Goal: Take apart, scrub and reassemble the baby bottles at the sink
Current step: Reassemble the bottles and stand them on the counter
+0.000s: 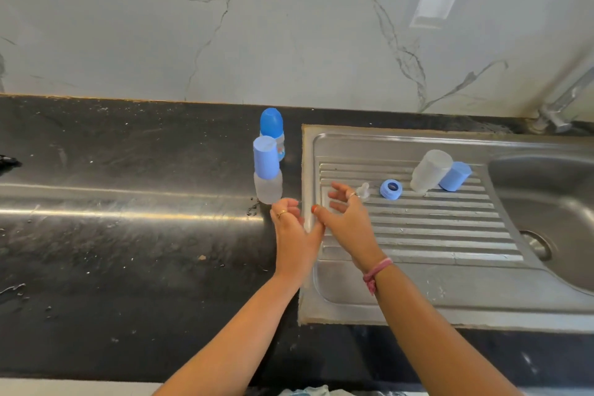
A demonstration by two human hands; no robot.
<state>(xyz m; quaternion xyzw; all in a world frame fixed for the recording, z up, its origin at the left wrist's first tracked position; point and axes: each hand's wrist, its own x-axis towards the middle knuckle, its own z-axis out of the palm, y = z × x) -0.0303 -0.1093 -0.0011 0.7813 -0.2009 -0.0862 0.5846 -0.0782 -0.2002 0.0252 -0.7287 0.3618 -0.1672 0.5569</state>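
With both hands empty, left hand and right hand just before the capped bottle, I'd steady its body, then twist.

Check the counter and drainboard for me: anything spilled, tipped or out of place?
Nothing looks damaged. Small water drops lie on the counter by the nearer capped bottle. On the drainboard, one bottle is in pieces: body, cap, ring and nipple, as expected mid-wash. Both hands hold nothing.
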